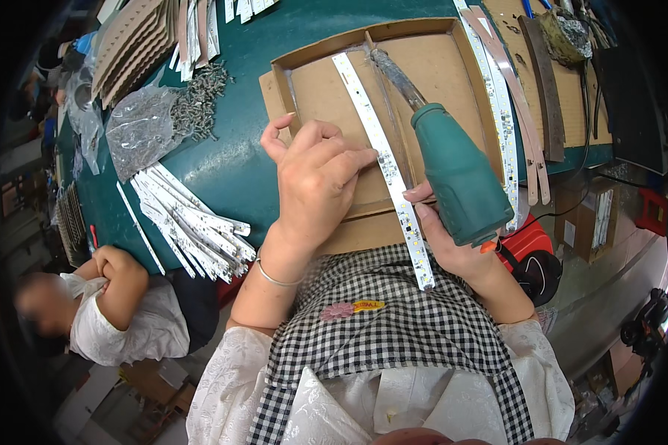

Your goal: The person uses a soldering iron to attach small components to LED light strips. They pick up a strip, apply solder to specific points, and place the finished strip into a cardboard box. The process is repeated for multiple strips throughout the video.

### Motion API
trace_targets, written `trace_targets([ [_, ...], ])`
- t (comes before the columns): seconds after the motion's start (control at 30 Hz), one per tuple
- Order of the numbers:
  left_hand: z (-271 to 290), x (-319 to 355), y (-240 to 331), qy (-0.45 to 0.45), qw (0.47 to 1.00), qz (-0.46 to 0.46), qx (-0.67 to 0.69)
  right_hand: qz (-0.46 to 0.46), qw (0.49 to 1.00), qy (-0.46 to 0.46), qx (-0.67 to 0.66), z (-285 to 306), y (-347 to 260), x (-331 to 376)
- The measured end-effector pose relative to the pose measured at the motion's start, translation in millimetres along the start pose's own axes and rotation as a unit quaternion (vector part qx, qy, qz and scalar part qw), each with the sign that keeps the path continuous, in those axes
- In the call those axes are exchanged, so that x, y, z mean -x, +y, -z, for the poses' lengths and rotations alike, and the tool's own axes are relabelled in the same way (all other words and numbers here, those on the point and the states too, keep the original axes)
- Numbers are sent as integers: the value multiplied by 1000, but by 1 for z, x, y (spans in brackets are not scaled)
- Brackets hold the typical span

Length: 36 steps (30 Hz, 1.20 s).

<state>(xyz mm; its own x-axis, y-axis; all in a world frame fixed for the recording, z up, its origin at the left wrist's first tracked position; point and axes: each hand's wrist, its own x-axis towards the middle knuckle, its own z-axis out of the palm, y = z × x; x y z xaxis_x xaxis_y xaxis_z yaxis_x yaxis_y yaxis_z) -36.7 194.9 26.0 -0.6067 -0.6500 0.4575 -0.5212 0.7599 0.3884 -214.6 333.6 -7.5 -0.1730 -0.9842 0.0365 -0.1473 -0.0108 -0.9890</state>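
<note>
A long white strip board point(371, 122) with small components lies lengthwise across a shallow cardboard tray point(438, 70) on the green table. My left hand point(315, 178) rests on the tray with its fingertips pressing the strip near its middle. My right hand point(441, 241) grips a green-handled soldering iron point(456, 174). The iron's dark metal shaft point(397, 74) points away from me, lying just right of the strip.
A pile of similar white strips point(193, 222) lies at the table's left edge. Behind it are a clear bag point(137, 130) and loose small metal parts point(200, 104). More strips and metal bars point(516, 104) lie right of the tray. A person point(119, 311) sits low at the left.
</note>
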Motion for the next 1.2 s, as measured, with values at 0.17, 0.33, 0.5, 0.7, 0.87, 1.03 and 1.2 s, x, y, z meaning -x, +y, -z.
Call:
trace_targets([
  [0.17,0,0,-1,-4,1000,-30,-9,19,1000,-4,7,1,-3,-2],
  [0.33,-3,0,-3,-6,999,-39,10,14,1000,1,9,1,-1,-1],
  [0.5,-2,0,-4,-11,999,-27,33,1,1000,1,23,0,1,0],
  [0.7,0,-1,0,-26,998,26,51,-2,1000,-11,5,2,1,-1],
  [0.87,1,2,-1,-26,998,41,44,26,999,-29,-18,4,12,1],
  [1.03,-2,0,1,-55,996,68,19,18,998,3,-53,-2,2,-2],
  [1.2,4,-6,8,-109,988,107,-26,4,997,62,-52,-9,-11,-5],
])
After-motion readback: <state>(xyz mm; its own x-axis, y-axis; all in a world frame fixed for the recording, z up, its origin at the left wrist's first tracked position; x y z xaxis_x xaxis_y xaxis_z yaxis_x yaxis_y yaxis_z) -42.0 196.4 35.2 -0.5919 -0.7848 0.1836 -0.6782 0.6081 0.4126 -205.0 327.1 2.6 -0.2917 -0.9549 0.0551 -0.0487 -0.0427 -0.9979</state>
